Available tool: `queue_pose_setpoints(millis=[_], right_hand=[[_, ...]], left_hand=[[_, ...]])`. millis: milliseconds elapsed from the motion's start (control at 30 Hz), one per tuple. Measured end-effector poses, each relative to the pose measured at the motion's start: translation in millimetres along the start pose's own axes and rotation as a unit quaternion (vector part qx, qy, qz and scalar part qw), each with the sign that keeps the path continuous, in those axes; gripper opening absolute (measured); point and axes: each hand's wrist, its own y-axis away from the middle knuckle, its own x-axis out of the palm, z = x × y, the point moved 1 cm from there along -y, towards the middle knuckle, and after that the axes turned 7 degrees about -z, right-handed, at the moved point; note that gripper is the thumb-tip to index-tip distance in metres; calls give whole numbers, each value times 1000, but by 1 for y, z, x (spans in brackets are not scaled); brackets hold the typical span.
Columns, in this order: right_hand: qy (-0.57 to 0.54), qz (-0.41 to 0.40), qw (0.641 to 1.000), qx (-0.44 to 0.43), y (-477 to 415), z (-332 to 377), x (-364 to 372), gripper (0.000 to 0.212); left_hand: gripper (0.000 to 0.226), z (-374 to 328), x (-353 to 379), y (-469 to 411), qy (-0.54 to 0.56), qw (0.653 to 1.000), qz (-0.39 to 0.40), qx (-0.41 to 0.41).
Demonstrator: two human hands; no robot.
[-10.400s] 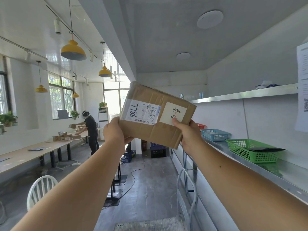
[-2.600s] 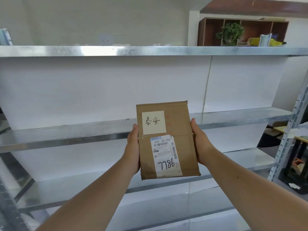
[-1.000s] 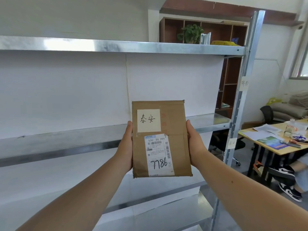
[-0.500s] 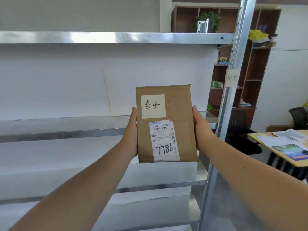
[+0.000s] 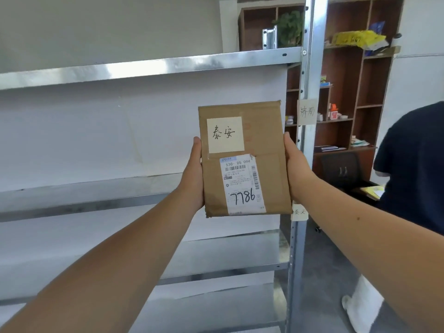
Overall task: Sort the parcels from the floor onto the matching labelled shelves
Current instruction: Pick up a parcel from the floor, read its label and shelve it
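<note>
Brown cardboard parcel point(image 5: 243, 159): upright, label side facing camera, handwritten note above barcode label marked 7786; before metal shelves point(image 5: 149, 66).

Parcel upright between my hands, in front of the shelving.

My left hand point(image 5: 193, 179) presses the left edge of the parcel point(image 5: 243, 159), my right hand point(image 5: 296, 168) the right edge. The shelf rack point(image 5: 144, 66) fills the left and centre of the frame behind it; its upright post point(image 5: 308, 56) stands just right of the parcel. A label point(image 5: 307, 111) sits on the post above my right hand, a lower label point(image 5: 299, 212) below it. A bookcase point(image 5: 346, 75) stands behind the post, upper right; another person point(image 5: 415, 164) at the right edge.
</note>
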Motion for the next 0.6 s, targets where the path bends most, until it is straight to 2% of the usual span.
queue_pose_setpoints(millis=[133,267,600], right_hand=[[2,-10,1000,-3,-3,-3,-7,59],[11,-21,1000,1,0,-4,-9,66],[19,-12,1000,4,-4,-13,-22,63]], left_hand=[[77,5,7,-3,-1,999,32,-9],[76,8,9,-2,-4,1000,26,-13],[75,24,9,3,5,1000,18,-19]])
